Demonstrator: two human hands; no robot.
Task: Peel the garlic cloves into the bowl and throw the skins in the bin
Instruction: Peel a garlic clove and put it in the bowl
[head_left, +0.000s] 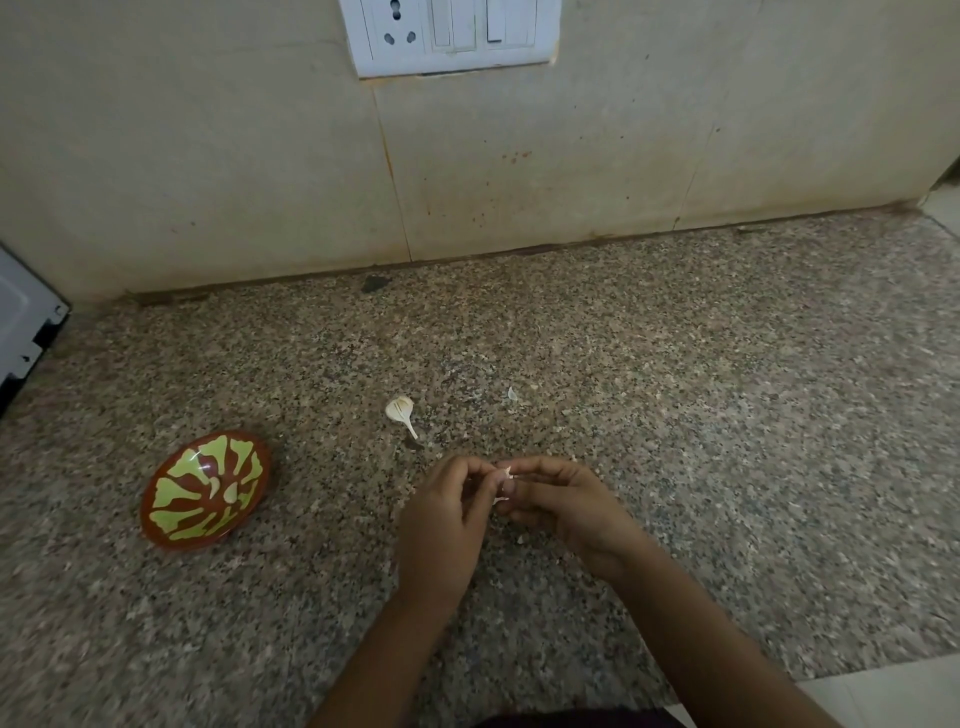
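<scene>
Two hands meet over the granite counter (675, 364), and we judge the peeling step to be in hand. Our left hand (441, 525) and right hand (566, 512) pinch the same small garlic clove (505, 474) between narrow, curled fingertips; only a pale sliver of it and its papery skin shows between them. We cannot tell how much skin is still on it.

One more clove (401, 409) lies on the counter just beyond the hands, tail pointing toward us, apparently unpeeled. A scrap of skin (512, 393) lies to its right, and a few smaller flecks sit near the hands.

The bowl (205, 491), brown with green leaf shapes, sits well to the left, tilted toward the camera. Pale pieces lie in it, though we cannot say whether they are cloves or pattern.

Next, we think, the skin must be pulled clear, the bare clove carried left to the bowl, and the scraps gathered. No bin is in view.

We find no brand or readable writing; the wall switchboard (449, 34) is unmarked.
</scene>
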